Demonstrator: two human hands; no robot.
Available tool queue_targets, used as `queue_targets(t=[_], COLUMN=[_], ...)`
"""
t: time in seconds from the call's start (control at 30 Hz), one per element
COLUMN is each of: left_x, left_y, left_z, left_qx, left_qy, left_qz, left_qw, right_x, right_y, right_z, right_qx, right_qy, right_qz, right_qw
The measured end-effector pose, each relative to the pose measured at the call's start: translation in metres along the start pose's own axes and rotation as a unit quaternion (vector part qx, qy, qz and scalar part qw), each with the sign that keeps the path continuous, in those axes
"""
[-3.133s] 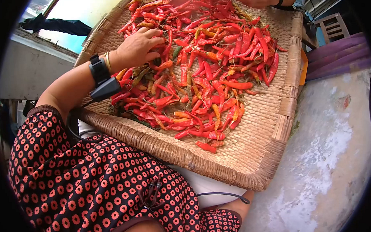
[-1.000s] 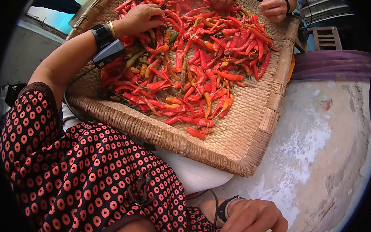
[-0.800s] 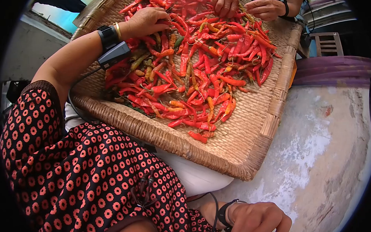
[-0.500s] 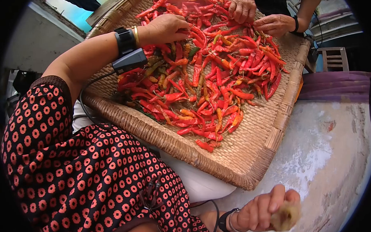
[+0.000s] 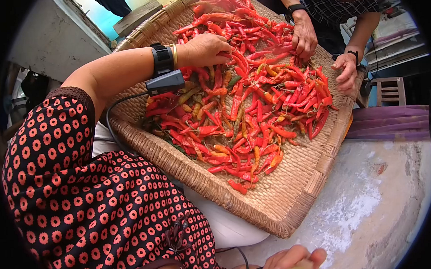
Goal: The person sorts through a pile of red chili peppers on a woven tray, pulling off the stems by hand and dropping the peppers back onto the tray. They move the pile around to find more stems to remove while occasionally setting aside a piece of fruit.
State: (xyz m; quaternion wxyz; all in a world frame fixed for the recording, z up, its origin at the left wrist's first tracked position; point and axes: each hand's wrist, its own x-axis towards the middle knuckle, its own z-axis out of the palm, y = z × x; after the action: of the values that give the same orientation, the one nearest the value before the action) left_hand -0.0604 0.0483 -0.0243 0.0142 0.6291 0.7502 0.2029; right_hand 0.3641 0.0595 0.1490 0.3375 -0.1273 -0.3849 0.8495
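Red chili peppers (image 5: 264, 109), some orange, yellow-green or wrinkled, lie spread over a large woven basket tray (image 5: 293, 198). My left hand (image 5: 205, 49) reaches over the far left part of the pile. Its fingers are curled down against the peppers; the fingertips are hidden, so what they grip cannot be made out. At the bottom edge, to the near side of the tray, my right hand (image 5: 284, 261) is partly cut off by the frame. Its fingers are closed around a yellowish-brown object (image 5: 301, 267), too blurred and cropped to name.
Across the tray a co-worker has one hand (image 5: 304, 39) down at the peppers and another hand (image 5: 347, 73) at the tray's right rim. A small wooden chair (image 5: 389, 91) and purple cloth (image 5: 390, 121) are at right. A cable (image 5: 111, 124) runs along my left arm.
The view has shifted, so the tray sits lower. My right hand has dropped toward the bottom edge. One of the co-worker's hands has moved from the peppers to the rim. My left hand stays at the pile.
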Motion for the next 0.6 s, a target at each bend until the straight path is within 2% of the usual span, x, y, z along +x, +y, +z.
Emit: queue_targets(t=[0.1,0.2,0.37,0.43,0.5,0.57,0.6], left_x=[0.005,0.018,0.051,0.064,0.077,0.086,0.087], left_y=[0.000,0.003,0.029,0.044,0.053,0.066,0.068], left_z=[0.001,0.001,-0.003,-0.018,-0.020,-0.034,-0.034], left_qx=[0.013,0.019,0.004,0.011,0.023,0.001,0.003], left_qy=[-0.025,-0.041,0.010,-0.002,-0.025,-0.179,-0.184], left_qz=[-0.013,0.010,0.094,0.081,0.086,0.032,0.028], left_qw=[1.000,0.999,0.996,0.997,0.996,0.983,0.983], right_x=[-0.001,0.003,0.012,0.017,0.030,0.040,0.042], right_y=[0.002,0.004,0.011,0.010,0.005,0.002,0.002], right_z=[0.002,0.003,0.004,0.008,0.016,0.022,0.022], right_qx=[-0.045,-0.064,-0.081,-0.081,-0.101,-0.117,-0.110], right_qy=[-0.096,-0.161,-0.217,-0.230,-0.241,-0.253,-0.250], right_qz=[-0.020,-0.024,-0.016,-0.010,0.011,0.025,0.044], right_qw=[0.994,0.985,0.973,0.970,0.965,0.960,0.961])
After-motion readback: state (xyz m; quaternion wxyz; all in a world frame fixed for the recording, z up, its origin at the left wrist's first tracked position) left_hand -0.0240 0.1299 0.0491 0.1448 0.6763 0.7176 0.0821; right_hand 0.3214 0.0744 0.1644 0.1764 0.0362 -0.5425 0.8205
